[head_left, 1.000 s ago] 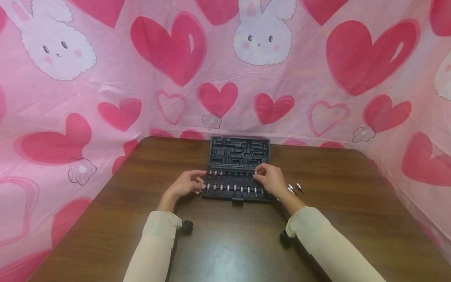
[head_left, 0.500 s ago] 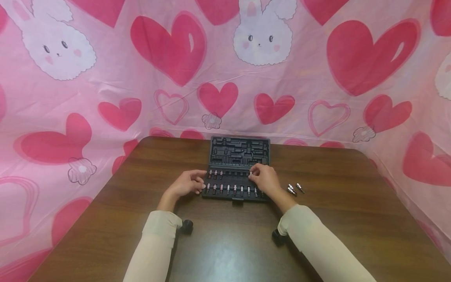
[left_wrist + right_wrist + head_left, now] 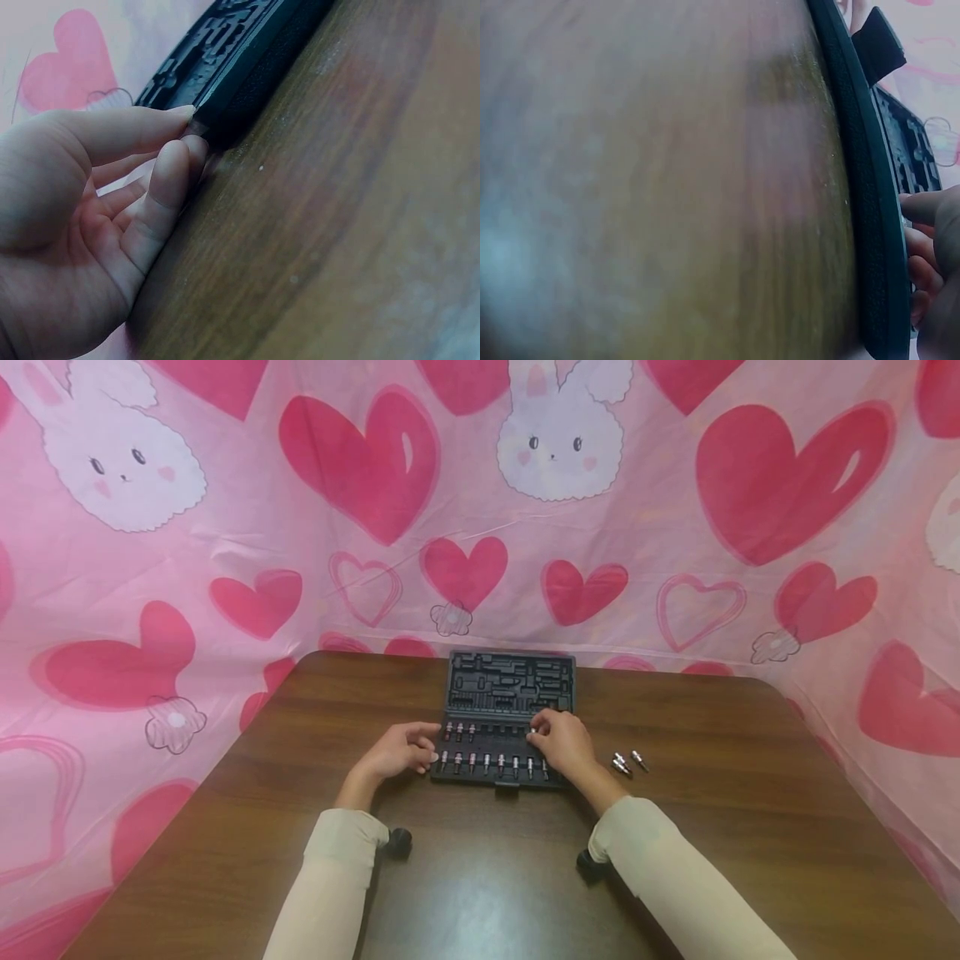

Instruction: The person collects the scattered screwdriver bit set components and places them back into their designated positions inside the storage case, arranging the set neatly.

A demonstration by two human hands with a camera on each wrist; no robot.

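A black socket case (image 3: 510,745) lies open on the table, its moulded lid (image 3: 510,683) leaning up at the back. Several silver bit sockets (image 3: 501,762) fill the front row, and three more bit sockets (image 3: 460,732) sit at the left of the back row. My left hand (image 3: 395,750) holds the case's left edge, thumb at the front corner in the left wrist view. My right hand (image 3: 562,742) is over the case's right part, thumb and index finger pinching a bit socket (image 3: 533,730) at the back row. The hand covers the right end of both rows.
Several loose bit sockets (image 3: 622,763) lie on the brown wooden table (image 3: 480,877) right of the case. A latch (image 3: 507,788) juts from the case's front. Behind the table hangs a pink cloth (image 3: 480,585) with hearts and rabbits.
My right hand has shifted slightly left along the back row with the bit socket, mostly in the first half second. The left hand stays at the case's edge.
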